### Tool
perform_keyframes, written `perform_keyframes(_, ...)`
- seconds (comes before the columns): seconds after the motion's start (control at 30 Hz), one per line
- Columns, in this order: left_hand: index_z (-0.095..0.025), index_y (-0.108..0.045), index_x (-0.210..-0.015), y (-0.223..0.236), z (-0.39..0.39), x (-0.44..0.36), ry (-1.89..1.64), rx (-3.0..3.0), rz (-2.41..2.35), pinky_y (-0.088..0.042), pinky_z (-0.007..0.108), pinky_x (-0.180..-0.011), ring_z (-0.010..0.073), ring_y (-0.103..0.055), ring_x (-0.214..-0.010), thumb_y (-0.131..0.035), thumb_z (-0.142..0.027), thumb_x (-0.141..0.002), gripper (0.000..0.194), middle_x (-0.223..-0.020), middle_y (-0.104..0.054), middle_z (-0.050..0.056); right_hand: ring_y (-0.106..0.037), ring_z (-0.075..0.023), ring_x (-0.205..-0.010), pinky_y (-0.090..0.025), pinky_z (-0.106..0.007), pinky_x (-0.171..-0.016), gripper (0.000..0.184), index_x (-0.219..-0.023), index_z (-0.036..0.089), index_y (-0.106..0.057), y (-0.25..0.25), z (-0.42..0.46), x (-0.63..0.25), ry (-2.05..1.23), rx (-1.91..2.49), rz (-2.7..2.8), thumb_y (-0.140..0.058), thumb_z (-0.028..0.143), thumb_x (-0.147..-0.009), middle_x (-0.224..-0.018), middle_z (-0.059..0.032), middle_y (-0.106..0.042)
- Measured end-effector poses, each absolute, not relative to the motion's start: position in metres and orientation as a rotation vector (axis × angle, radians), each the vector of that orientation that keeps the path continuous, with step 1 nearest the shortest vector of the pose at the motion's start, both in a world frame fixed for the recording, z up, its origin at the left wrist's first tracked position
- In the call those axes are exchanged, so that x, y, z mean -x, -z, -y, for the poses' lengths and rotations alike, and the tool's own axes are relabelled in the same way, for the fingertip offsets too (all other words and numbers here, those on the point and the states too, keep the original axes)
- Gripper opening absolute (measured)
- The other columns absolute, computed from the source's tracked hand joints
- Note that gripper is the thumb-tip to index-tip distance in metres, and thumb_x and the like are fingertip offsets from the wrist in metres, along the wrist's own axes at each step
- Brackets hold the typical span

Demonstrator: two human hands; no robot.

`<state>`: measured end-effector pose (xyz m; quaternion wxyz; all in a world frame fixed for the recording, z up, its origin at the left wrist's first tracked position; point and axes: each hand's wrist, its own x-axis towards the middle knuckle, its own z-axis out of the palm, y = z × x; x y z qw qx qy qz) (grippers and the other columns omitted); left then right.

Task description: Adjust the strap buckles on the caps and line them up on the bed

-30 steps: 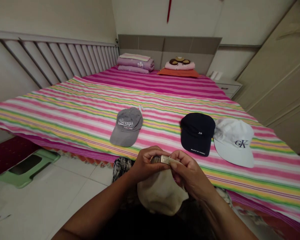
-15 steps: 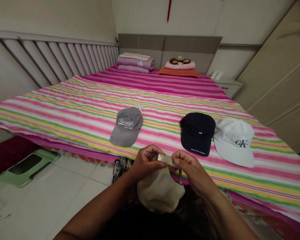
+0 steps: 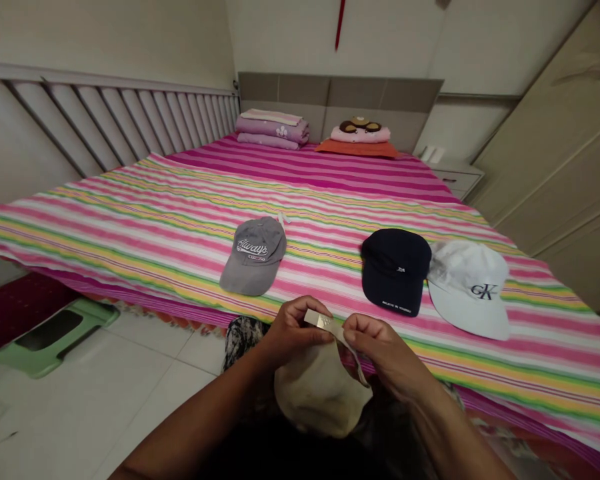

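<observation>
A beige baseball cap (image 3: 320, 393) hangs over my lap, its back strap uppermost. My left hand (image 3: 300, 330) is closed on the strap beside a metal buckle (image 3: 324, 321), with a pale strap end sticking out past it. On the other side of the buckle, my right hand (image 3: 373, 337) pinches the strap between thumb and fingers. Beyond my hands on the bed lie a grey cap (image 3: 256, 257) with white lettering, a dark navy cap (image 3: 396, 270), and a white cap (image 3: 473, 287) touching the navy one.
The bed's striped sheet (image 3: 180, 207) spreads ahead of me. Folded purple bedding (image 3: 273, 130) and a pink and orange stack (image 3: 360, 140) rest by the headboard (image 3: 380, 100). A green stool (image 3: 55, 337) stands on the tiled floor to the left; a nightstand (image 3: 457, 177) is at the far right.
The buckle has turned and shifted slightly left, and more of the strap end shows by my left hand. The strap opening has widened below my right hand.
</observation>
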<state>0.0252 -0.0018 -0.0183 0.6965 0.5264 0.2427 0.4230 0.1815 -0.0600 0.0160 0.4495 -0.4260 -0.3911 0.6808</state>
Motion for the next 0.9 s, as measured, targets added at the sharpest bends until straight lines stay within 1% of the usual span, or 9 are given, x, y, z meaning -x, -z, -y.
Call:
perform_keyframes(0.07, -0.014, -0.06, -0.075, 0.0181, 0.0017, -0.025, -0.882, -1.208, -0.562, -0.035, 0.02, -0.052, 0.0078, -0.048, -0.054, -0.077, -0.022, -0.05, 0.031, -0.062, -0.056, -0.002, -0.041, -0.0069, -0.036, -0.028, -0.018, -0.036, 0.027, -0.063, 0.016, -0.048, -0.0169, 0.0611, -0.1795, -1.68, 1.057, 0.918, -0.065, 0.037, -0.068, -0.046, 0.0035, -0.051)
perform_keyframes(0.17, -0.013, -0.061, -0.075, 0.0186, 0.0011, -0.0245, -0.786, -1.234, -0.564, -0.034, 0.019, -0.051, 0.0072, -0.047, -0.053, -0.077, -0.021, -0.049, 0.032, -0.061, -0.056, -0.002, -0.041, -0.0067, -0.035, -0.028, -0.018, -0.035, 0.027, -0.062, 0.016, -0.049, -0.0185, 0.0619, -0.1755, -1.661, 1.08, 0.887, -0.068, 0.035, -0.066, -0.044, 0.0044, -0.05)
perform_keyframes(0.37, -0.013, -0.061, -0.073, 0.0199, -0.0011, -0.0215, -0.862, -1.174, -0.542, -0.034, 0.02, -0.053, 0.0081, -0.048, -0.055, -0.078, -0.023, -0.048, 0.032, -0.063, -0.057, -0.001, -0.047, -0.0093, -0.042, -0.032, -0.019, -0.039, 0.026, -0.073, 0.015, -0.052, -0.0139, 0.0602, -0.1789, -1.747, 0.994, 0.875, -0.065, 0.037, -0.069, -0.053, -0.0001, -0.057)
perform_keyframes(0.5, -0.013, -0.062, -0.072, 0.0191, -0.0007, -0.0216, -0.847, -1.181, -0.549, -0.034, 0.02, -0.053, 0.0081, -0.047, -0.055, -0.078, -0.023, -0.047, 0.032, -0.062, -0.056, -0.001, -0.044, -0.0067, -0.038, -0.032, -0.019, -0.038, 0.024, -0.065, 0.015, -0.051, -0.014, 0.0604, -0.1787, -1.698, 1.058, 0.896, -0.068, 0.032, -0.066, -0.05, 0.002, -0.055)
perform_keyframes(0.63, -0.013, -0.064, -0.073, 0.0209, 0.0006, -0.0229, -0.797, -1.233, -0.56, -0.034, 0.021, -0.054, 0.0086, -0.048, -0.057, -0.079, -0.02, -0.045, 0.033, -0.063, -0.057, 0.0, -0.042, -0.0058, -0.036, -0.031, -0.018, -0.037, 0.023, -0.063, 0.014, -0.052, -0.0183, 0.0608, -0.1748, -1.686, 1.096, 0.885, -0.068, 0.031, -0.066, -0.046, 0.004, -0.051)
perform_keyframes(0.77, -0.012, -0.064, -0.072, 0.0241, 0.0013, -0.0234, -0.849, -1.196, -0.52, -0.036, 0.021, -0.055, 0.0092, -0.049, -0.058, -0.079, -0.019, -0.045, 0.031, -0.064, -0.058, 0.001, -0.046, -0.0065, -0.041, -0.034, -0.018, -0.041, 0.021, -0.07, 0.016, -0.051, -0.0189, 0.0609, -0.1742, -1.728, 0.999, 0.819, -0.069, 0.026, -0.064, -0.052, 0.0048, -0.052)
perform_keyframes(0.9, -0.012, -0.064, -0.072, 0.0235, 0.0013, -0.0225, -0.847, -1.195, -0.522, -0.037, 0.021, -0.055, 0.0096, -0.05, -0.059, -0.078, -0.019, -0.047, 0.03, -0.064, -0.058, 0.001, -0.05, -0.0061, -0.048, -0.038, -0.017, -0.047, 0.026, -0.071, 0.016, -0.048, -0.0158, 0.061, -0.1759, -1.687, 0.92, 0.813, -0.072, 0.018, -0.059, -0.061, 0.0045, -0.054)
